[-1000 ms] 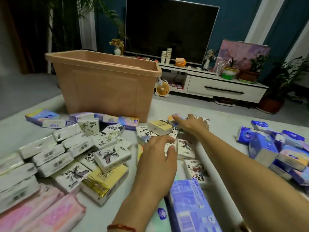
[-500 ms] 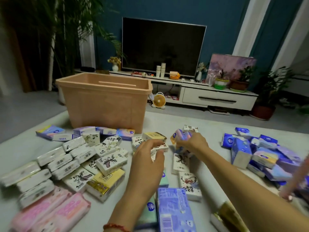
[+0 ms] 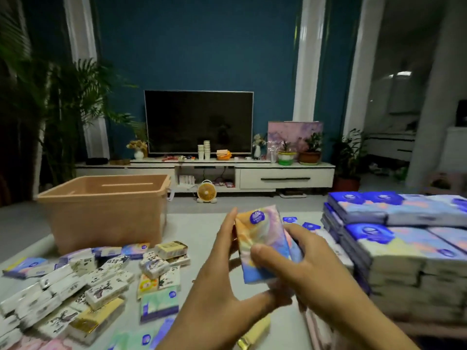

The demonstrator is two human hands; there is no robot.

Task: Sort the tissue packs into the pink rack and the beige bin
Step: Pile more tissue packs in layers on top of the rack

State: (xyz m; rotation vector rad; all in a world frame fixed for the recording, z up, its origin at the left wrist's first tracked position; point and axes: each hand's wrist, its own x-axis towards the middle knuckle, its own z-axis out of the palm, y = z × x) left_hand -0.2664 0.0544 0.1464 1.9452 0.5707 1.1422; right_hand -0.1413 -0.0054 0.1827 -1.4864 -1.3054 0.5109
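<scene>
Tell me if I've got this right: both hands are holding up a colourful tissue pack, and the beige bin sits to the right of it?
Not quite. In the head view the beige bin sits to the left of the colourful tissue pack, not the right. The rest holds: the left hand and right hand both hold it up.

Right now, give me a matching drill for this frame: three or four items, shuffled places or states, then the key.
Items:
1. beige bin
2. colourful tissue pack
3. stacked blue packs
4. yellow pack

Places:
A. held between left hand and right hand
B. far left of the table, upright
C. near left, among loose packs
D. piled at right

Pairs: 1-B, 2-A, 3-D, 4-C
</scene>
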